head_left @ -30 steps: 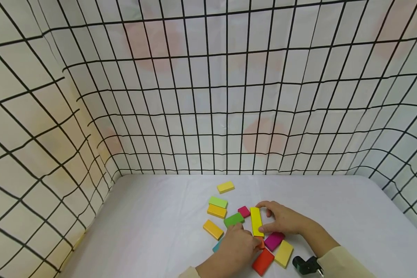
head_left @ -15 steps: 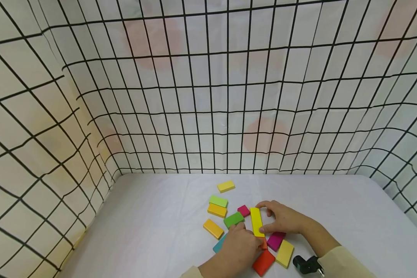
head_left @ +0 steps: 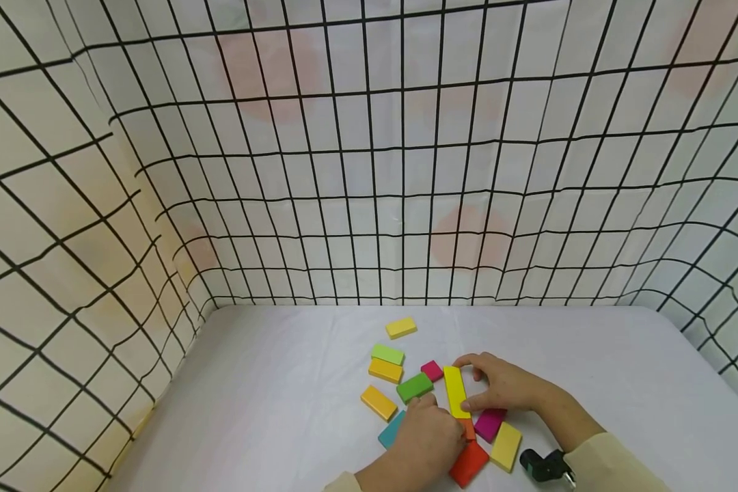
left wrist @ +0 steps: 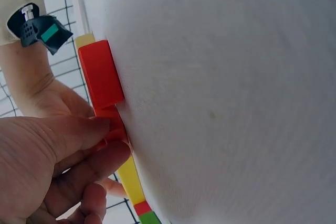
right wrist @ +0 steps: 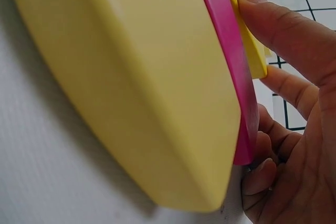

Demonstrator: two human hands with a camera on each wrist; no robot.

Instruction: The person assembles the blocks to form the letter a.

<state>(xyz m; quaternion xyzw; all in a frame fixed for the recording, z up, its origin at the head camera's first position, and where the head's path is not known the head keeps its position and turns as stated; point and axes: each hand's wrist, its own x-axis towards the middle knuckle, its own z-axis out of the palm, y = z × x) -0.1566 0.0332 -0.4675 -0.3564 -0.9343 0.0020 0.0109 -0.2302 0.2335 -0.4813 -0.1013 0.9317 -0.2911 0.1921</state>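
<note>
In the head view a long yellow block (head_left: pixel 456 391) lies among the blocks, and the right hand (head_left: pixel 509 387) grips it between thumb and index finger. Against its near end is an orange block (head_left: pixel 469 428), pinched by the left hand (head_left: pixel 427 437), which hides part of it. The left wrist view shows the thumb and a finger of the left hand (left wrist: pixel 68 156) on that orange-red block (left wrist: pixel 116 124), beside a larger red block (left wrist: pixel 101 72). From the right wrist, the thumb of the right hand (right wrist: pixel 299 56) touches the yellow block (right wrist: pixel 252 45) behind a magenta one (right wrist: pixel 231 61).
Around the hands lie a red block (head_left: pixel 469 465), a magenta block (head_left: pixel 490 424), a pale yellow block (head_left: pixel 506 446), a green block (head_left: pixel 415 387), a small pink block (head_left: pixel 432 370) and a teal block (head_left: pixel 391 430). Orange, light green and yellow blocks are farther left. Black-lined white walls surround the white table (head_left: pixel 270 396).
The orange and red blocks near the left hand have shifted slightly right, with the magenta and pale yellow blocks. Both hands keep nearly the same place and hold.
</note>
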